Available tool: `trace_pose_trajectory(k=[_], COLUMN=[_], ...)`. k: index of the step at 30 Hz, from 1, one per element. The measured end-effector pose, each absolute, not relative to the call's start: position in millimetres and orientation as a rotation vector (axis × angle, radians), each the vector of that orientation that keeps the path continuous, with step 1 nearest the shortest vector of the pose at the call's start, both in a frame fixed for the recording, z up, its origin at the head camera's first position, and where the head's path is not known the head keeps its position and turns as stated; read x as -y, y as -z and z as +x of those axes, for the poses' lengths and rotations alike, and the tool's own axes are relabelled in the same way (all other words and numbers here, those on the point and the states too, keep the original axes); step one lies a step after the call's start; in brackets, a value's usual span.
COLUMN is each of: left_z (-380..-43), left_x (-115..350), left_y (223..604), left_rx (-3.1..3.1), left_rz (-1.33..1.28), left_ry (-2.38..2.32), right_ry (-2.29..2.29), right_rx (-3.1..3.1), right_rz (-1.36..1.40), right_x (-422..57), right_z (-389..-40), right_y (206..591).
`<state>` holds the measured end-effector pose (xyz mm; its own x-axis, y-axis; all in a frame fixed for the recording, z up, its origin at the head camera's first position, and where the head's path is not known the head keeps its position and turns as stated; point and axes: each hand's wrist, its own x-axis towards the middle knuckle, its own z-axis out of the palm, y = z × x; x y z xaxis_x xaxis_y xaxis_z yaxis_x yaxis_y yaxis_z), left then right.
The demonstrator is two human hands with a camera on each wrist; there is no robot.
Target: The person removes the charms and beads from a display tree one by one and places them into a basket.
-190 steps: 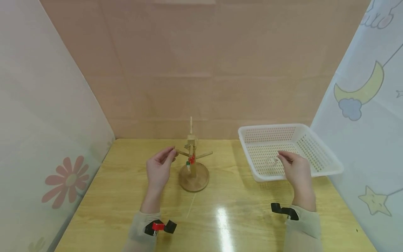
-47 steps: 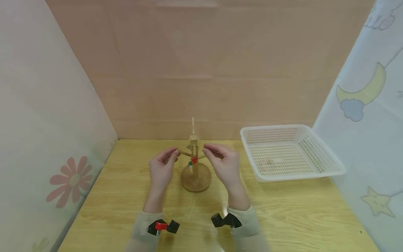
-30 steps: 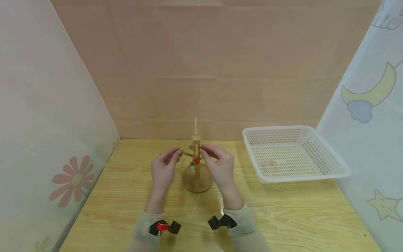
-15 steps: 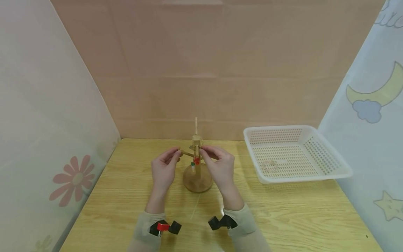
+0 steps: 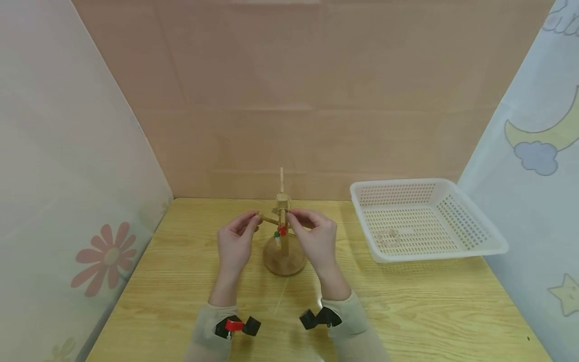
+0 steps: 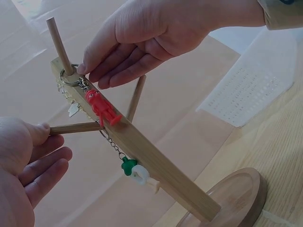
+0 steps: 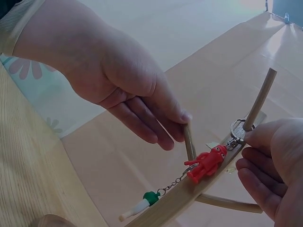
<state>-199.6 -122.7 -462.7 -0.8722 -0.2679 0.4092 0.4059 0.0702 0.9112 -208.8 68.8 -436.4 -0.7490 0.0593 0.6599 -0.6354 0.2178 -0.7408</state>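
A wooden peg stand (image 5: pixel 284 265) with a round base stands upright on the table. My left hand (image 5: pixel 234 241) pinches the tip of its left peg (image 6: pixel 75 128) between thumb and finger. With thumb and fingertips, my right hand (image 5: pixel 318 241) pinches the metal ring of a red figure keychain (image 7: pixel 208 163); that ring (image 6: pixel 61 78) is around the upper front peg (image 7: pixel 260 100). A green-and-white keychain (image 6: pixel 129 165) hangs by its chain from the left peg. Behind the post a beaded strand with a silvery leaf-shaped charm (image 6: pixel 74 109) is partly hidden.
At the right a white perforated basket (image 5: pixel 495 246) sits on the wooden table (image 5: pixel 407 311). A pale pinkish bracelet (image 5: pixel 388 238) lies in its near left corner. A brown backdrop (image 5: pixel 289 100) and patterned side sheets enclose the table.
My right hand has come left from the basket, where the bracelet now lies, to the red keychain's ring on the stand. My left hand has stayed on the left peg. The last half second shows almost no motion.
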Motion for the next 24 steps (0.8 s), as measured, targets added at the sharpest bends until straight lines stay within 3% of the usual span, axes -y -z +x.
trace_pose_trajectory(k=[24], left_z=[-198.6], left_x=[123.3], left_y=[460.8], left_rx=[1.88], left_rz=[-0.141], left_ry=[1.852], right_ry=[-1.703], right_rx=[1.947], right_rz=[0.571], right_x=[-72.7], right_z=[-204.1], right_y=[433.6])
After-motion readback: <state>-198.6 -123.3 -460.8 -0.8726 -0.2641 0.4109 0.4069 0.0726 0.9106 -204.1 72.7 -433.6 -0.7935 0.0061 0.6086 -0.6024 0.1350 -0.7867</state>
